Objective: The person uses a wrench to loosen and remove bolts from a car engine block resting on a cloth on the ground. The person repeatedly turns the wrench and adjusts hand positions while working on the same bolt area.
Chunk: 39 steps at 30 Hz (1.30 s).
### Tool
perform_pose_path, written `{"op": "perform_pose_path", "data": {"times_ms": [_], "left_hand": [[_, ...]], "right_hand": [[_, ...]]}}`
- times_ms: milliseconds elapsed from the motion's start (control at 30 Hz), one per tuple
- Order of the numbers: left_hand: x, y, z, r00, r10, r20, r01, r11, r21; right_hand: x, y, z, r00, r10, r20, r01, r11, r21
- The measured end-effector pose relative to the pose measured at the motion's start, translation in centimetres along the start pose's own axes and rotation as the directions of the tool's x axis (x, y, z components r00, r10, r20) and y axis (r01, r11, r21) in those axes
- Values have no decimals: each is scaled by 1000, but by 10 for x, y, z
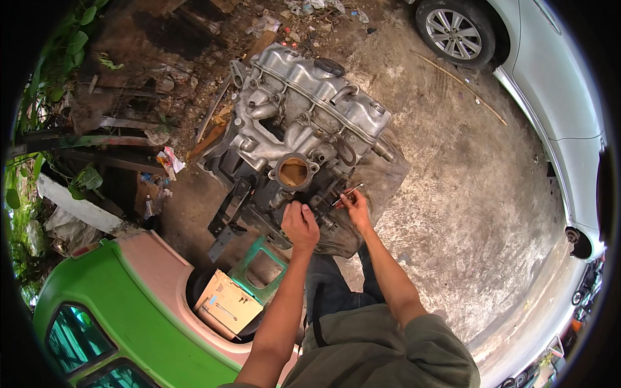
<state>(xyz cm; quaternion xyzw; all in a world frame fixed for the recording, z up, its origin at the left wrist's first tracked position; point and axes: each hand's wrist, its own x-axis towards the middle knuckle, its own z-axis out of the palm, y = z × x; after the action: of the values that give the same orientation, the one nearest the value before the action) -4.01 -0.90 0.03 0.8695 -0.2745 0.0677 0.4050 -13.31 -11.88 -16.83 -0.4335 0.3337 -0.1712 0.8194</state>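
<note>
In front of me stands a grey metal car engine [304,103] with a ribbed valve cover on top and a round intake opening [294,172] facing me. My left hand [300,226] is closed against the engine's near side, just below that opening. Whatever its fingers hold is hidden. To its right, my right hand [355,212] pinches a slim, shiny metal hand tool [353,190], probably a wrench, beside the dark lower parts of the engine. The tool's far end disappears among those parts.
A pale box [223,294] with a wrench [226,312] on it sits beside a green plastic stool [277,258]. A green and pink car [123,291] stands at left, a silver car [550,71] at right. Scrap wood [110,140] and litter lie beyond the concrete [453,174].
</note>
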Motion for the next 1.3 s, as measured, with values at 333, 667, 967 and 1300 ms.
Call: {"op": "perform_pose_path", "data": {"times_ms": [333,667,967,1300], "left_hand": [[2,1,0,1000,18,-25,-18,1000,17],[0,-1,0,999,24,-29,-24,1000,-2],[-1,-2,1,1000,-7,-8,6,1000,-10],[-2,-4,2,1000,15,-23,-15,1000,24]], "right_hand": [[-11,-16,21,998,-12,-58,0,981,-192],[-9,19,12,930,-131,-344,150,988,29],[14,-5,0,877,463,-126,-438,880,183],[20,-13,-5,860,507,-65,-480,844,239]]}}
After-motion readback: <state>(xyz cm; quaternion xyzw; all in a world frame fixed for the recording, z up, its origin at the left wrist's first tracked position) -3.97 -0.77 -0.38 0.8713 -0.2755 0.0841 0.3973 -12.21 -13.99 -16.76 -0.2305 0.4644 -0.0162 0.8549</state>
